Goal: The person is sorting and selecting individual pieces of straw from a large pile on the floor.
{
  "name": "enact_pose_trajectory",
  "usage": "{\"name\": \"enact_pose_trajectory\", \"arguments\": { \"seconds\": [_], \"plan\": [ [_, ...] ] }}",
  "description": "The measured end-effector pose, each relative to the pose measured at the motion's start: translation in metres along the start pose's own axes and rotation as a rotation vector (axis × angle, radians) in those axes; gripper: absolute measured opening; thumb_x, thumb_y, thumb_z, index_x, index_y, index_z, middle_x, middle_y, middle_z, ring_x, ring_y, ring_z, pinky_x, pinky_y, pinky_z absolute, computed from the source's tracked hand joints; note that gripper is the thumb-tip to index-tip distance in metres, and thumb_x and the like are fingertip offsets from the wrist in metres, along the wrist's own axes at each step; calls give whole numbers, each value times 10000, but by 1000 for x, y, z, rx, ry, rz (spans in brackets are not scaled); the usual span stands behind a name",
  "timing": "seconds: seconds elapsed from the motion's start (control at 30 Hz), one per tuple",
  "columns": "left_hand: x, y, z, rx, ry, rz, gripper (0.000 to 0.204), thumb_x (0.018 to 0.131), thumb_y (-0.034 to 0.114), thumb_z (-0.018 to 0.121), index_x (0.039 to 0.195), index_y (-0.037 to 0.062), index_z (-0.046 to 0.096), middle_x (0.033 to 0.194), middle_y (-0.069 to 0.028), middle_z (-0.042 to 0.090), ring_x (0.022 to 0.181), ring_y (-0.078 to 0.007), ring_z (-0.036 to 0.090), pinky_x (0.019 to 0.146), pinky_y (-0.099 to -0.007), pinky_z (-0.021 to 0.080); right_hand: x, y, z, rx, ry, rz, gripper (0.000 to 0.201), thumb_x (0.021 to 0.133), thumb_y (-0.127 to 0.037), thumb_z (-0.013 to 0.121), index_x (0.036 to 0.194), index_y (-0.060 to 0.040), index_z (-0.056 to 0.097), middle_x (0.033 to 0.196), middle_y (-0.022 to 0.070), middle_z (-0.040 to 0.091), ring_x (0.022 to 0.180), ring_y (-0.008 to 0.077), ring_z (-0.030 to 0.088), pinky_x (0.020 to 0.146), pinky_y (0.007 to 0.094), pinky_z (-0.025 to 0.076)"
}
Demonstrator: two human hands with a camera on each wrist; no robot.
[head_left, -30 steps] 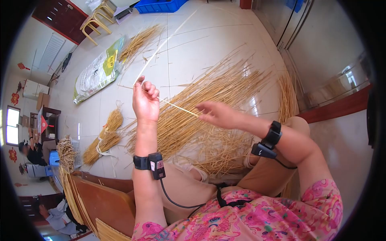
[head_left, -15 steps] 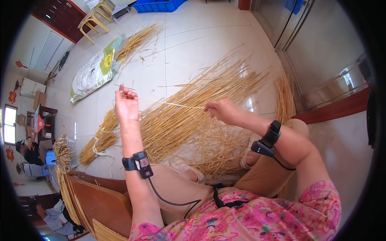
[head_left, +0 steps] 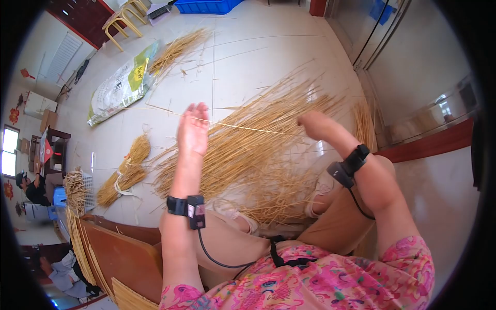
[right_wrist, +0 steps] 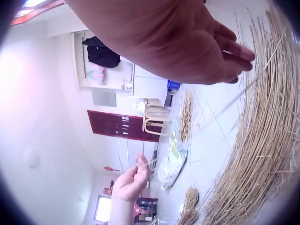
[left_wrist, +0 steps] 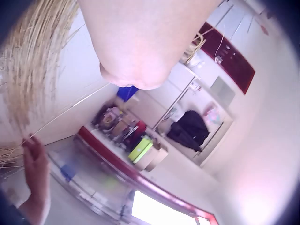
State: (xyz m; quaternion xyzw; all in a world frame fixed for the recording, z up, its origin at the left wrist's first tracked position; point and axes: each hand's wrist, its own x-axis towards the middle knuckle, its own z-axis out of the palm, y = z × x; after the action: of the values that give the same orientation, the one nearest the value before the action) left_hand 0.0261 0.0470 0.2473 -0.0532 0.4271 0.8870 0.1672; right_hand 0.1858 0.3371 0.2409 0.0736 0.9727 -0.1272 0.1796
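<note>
Pale tiles cover the floor point(head_left: 258, 30); a bright window point(head_left: 9, 150) shows at left, and gold-legged stools point(head_left: 115, 19) stand near a dark red door point(head_left: 77, 19).

A workshop-like room: straw point(head_left: 232, 155) spread over a tiled floor point(head_left: 243, 77), stools point(head_left: 113, 19) at upper left of the frame.

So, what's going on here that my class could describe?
A person holds a single stalk in the left hand; it stretches across to the right hand, whose grip I can't make out. Below, loose stalks lie spread on the floor, with a tied bundle and a printed sack to the left.
</note>
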Motion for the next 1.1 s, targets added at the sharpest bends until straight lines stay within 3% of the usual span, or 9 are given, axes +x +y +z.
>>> {"name": "enact_pose_trajectory", "arguments": {
  "seconds": [0.17,0.27,0.37,0.47,0.63,0.8,0.9,1.0,1.1],
  "plan": [
    [-50,-69,38,73,-198,-118,298,971,176,386,1198,-15,383,1224,-212,484,1166,-283,482,997,-371,413,0,-62,9,562,61,-280,266,855,-121,472,1084,-12,554,930,222,630,922,350,604,779,408,487],
    [-68,-82,47,52,-206,-181,276,976,185,373,1158,-19,404,1207,-215,492,1155,-276,492,999,-367,413,-11,-92,4,904,-200,-114,226,892,-166,481,1055,-28,554,884,195,638,794,354,621,726,425,490],
    [-60,-62,52,186,-173,-183,261,986,203,335,1108,-8,427,1137,-198,535,1082,-253,533,918,-357,459,-6,-85,23,364,174,-310,193,881,-147,452,1008,-15,514,824,207,630,746,375,623,637,439,501],
    [-29,-43,26,149,-91,-110,235,984,191,330,1071,9,451,1078,-157,564,992,-233,552,869,-349,461,-15,-79,10,262,236,-312,175,880,-132,440,989,-16,514,792,215,621,739,379,617,637,445,498],
    [3,8,-5,121,129,50,263,979,210,318,1075,23,477,986,-116,591,877,-174,557,747,-281,450,-21,-54,-23,63,117,-188,163,865,-96,420,940,-4,532,805,219,623,801,375,615,691,462,486],
    [17,43,-37,218,328,161,278,960,203,375,1114,26,524,996,-61,588,811,-104,531,664,-225,416,-7,2,-7,-33,-20,-111,105,779,-24,501,825,11,589,806,217,621,793,384,602,681,439,475],
    [18,52,-48,329,360,192,271,955,171,417,1121,-7,538,1025,-77,580,798,-78,522,591,-178,384,-5,12,-4,-47,-140,-49,118,749,-20,544,841,-10,617,815,194,630,802,365,598,697,411,471],
    [21,63,-55,147,266,243,250,942,103,464,1117,-61,533,1034,-99,563,811,-85,529,596,-158,423,-10,12,-4,9,-169,-11,111,728,-14,580,831,-9,620,799,182,632,791,356,600,682,399,476],
    [16,76,-49,-52,248,264,220,921,34,484,1093,-102,507,1021,-120,548,846,-128,542,706,-194,497,-11,18,-7,97,-182,-48,115,748,-40,576,848,-9,624,781,166,637,753,334,609,642,381,483]
  ]
}}
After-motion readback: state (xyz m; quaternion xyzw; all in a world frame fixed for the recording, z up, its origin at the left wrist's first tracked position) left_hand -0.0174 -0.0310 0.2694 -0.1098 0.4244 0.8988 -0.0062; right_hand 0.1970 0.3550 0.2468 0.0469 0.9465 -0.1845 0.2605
